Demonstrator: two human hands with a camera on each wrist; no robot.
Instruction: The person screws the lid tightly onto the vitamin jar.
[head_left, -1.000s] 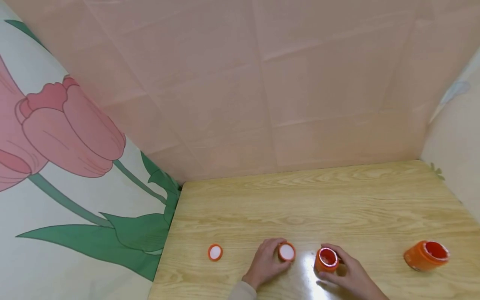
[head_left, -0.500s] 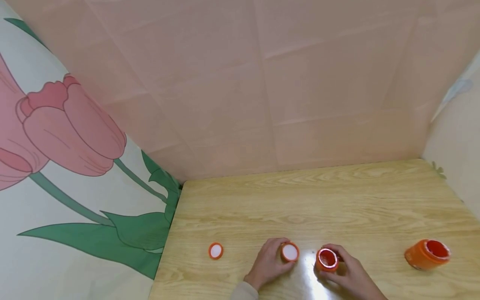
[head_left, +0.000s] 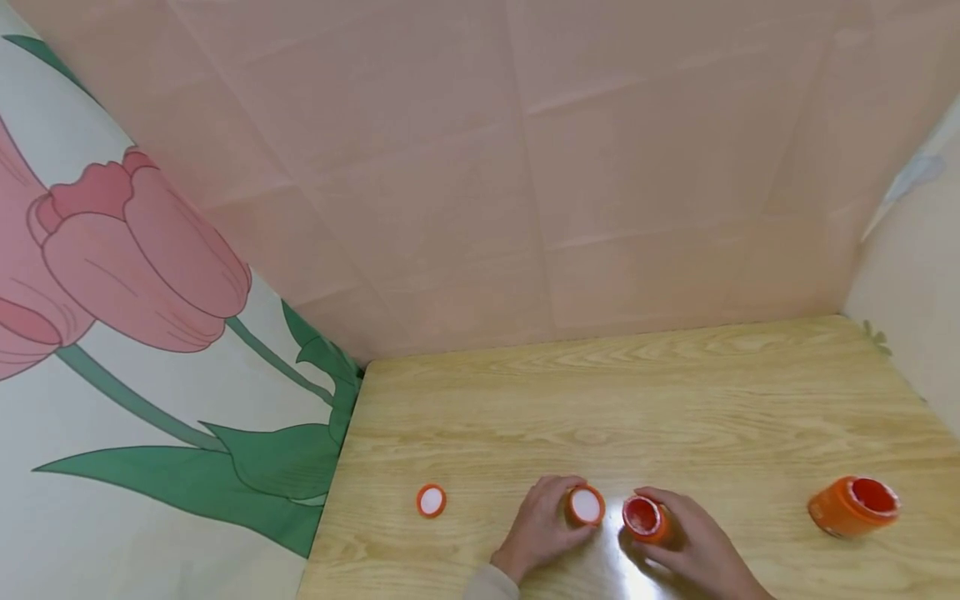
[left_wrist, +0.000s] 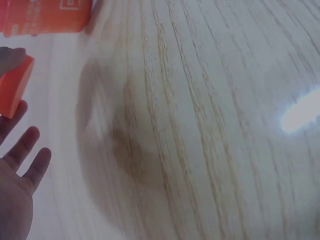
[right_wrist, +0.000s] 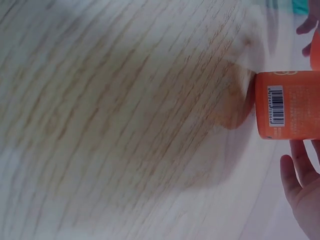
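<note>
Between thumb and fingers, my left hand pinches an orange screw lid whose white inner face is turned up. In the left wrist view the lid shows its orange side, held off the table. My right hand grips a small orange jar with an open mouth and a red inside, tilted toward the lid. A barcode and fine print show on the jar in the right wrist view. A narrow gap separates lid and jar.
A second lid, white side up, lies on the wooden table at the left. Another open orange jar stands at the right. A pinkish sheet hangs behind the table, and a tulip-print cloth hangs at the left.
The left hand has moved slightly right with its lid. The right hand has tilted the jar so its mouth leans left, and the gap between the two has narrowed.
</note>
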